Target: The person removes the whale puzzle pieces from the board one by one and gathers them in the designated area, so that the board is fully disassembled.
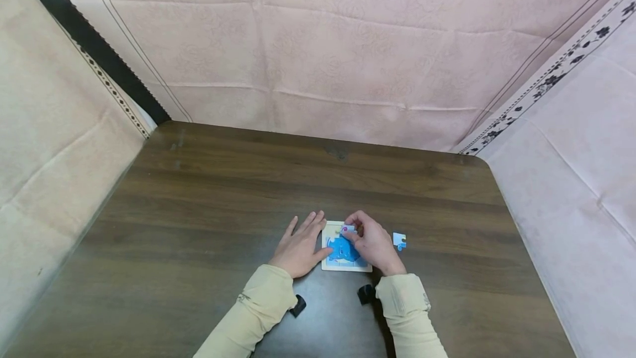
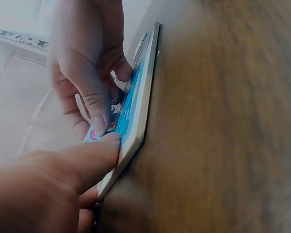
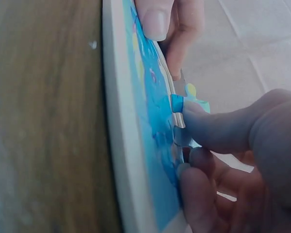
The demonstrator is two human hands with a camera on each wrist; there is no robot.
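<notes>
A small jigsaw puzzle board [image 1: 348, 269] with a pale frame and a blue animal picture lies on the table in front of the person. My right hand [image 1: 374, 243] pinches a puzzle piece [image 1: 346, 228] between thumb and fingers over the far part of the board. In the left wrist view that piece [image 2: 92, 135] shows a pink swirl; in the right wrist view it sits tilted at the board's surface. My left hand [image 1: 300, 247] lies at the board's left side, fingers spread, its thumb resting on the board's edge. Fingers partly hide the puzzle's far right part.
One loose puzzle piece [image 1: 399, 240], blue and white, lies on the table right of my right hand. Black devices [image 1: 366, 294] are at both wrists. The brown wooden table [image 1: 223, 198] is bordered by pale patterned cloth [image 1: 323, 54] at the back and sides.
</notes>
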